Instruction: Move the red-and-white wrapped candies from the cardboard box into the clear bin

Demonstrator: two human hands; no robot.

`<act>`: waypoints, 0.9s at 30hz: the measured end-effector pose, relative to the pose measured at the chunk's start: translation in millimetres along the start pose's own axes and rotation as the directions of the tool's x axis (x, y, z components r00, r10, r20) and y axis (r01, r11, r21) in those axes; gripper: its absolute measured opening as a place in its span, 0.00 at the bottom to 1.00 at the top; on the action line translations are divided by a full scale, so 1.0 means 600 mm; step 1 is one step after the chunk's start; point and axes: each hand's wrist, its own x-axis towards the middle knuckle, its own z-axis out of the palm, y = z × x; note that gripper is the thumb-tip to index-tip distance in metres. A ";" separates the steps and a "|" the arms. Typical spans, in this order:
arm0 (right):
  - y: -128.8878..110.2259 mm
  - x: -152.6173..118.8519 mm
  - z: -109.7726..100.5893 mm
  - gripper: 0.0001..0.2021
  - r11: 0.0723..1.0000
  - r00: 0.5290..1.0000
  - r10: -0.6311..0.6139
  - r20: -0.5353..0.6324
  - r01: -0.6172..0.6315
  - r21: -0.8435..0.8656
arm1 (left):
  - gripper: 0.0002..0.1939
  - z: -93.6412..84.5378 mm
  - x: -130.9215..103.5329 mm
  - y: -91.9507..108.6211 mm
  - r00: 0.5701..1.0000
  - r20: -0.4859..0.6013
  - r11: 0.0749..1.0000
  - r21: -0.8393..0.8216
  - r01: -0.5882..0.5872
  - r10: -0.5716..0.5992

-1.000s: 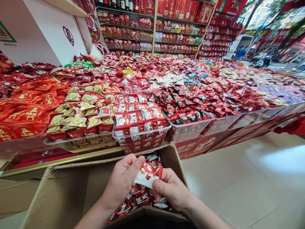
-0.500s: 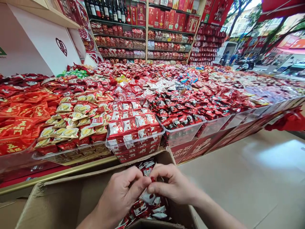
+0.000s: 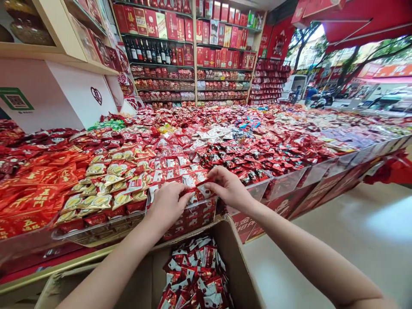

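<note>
My left hand [image 3: 170,201] and my right hand [image 3: 228,188] are at the front of a clear plastic bin [image 3: 189,208] filled with red-and-white candy packets laid in rows. Between both hands, a red-and-white candy packet [image 3: 202,189] is pinched by its ends, just over the bin's front row. Thumb and fingers are closed on each side. Below my forearms stands an open cardboard box [image 3: 236,244], with loose packets [image 3: 196,274] of the same look heaped inside.
Gold durian candy packets [image 3: 109,180] fill the bin to the left, with red packets [image 3: 38,197] beyond. Dark red packets [image 3: 251,176] lie to the right. Shelves with wine bottles [image 3: 148,51] and red boxes stand behind. Tiled floor [image 3: 322,240] extends at right.
Both hands have moved up and forward from over the cardboard box to the bin's front, with a packet between them. The view has tilted upward, and the packets in the box are uncovered.
</note>
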 end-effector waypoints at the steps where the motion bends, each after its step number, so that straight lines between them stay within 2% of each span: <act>1: -0.005 -0.001 -0.004 0.03 0.994 1.000 -0.014 0.024 0.017 -0.109 | 0.10 -0.001 0.001 0.001 1.000 0.006 1.000 -0.014 0.010 -0.010; 4: -0.016 0.001 -0.018 0.02 0.949 0.995 0.011 0.103 0.022 -0.315 | 0.10 -0.005 0.004 0.001 0.999 0.026 0.998 -0.057 0.030 -0.029; 10: 0.008 0.019 -0.025 0.03 0.968 0.990 0.079 0.118 -0.048 -0.245 | 0.11 -0.013 0.008 -0.005 0.995 0.078 0.986 -0.152 0.068 -0.057; 13: 0.013 0.020 -0.028 0.02 0.938 0.978 0.121 0.169 -0.057 -0.343 | 0.12 -0.015 0.005 -0.006 0.995 0.081 0.982 -0.172 0.079 -0.066; 17: -0.003 0.019 -0.036 0.02 0.781 0.963 0.134 0.232 0.041 -0.623 | 0.11 -0.015 0.005 -0.004 0.992 0.109 0.981 -0.178 0.075 -0.056; 19: -0.012 0.021 -0.038 0.03 0.706 0.953 0.155 0.260 0.077 -0.703 | 0.11 -0.016 0.007 -0.002 0.991 0.126 0.982 -0.173 0.070 -0.048; 27: -0.018 0.039 -0.039 0.09 0.662 0.898 0.097 0.428 0.262 -0.702 | 0.12 -0.020 0.012 0.003 0.988 0.150 0.987 -0.148 0.065 -0.042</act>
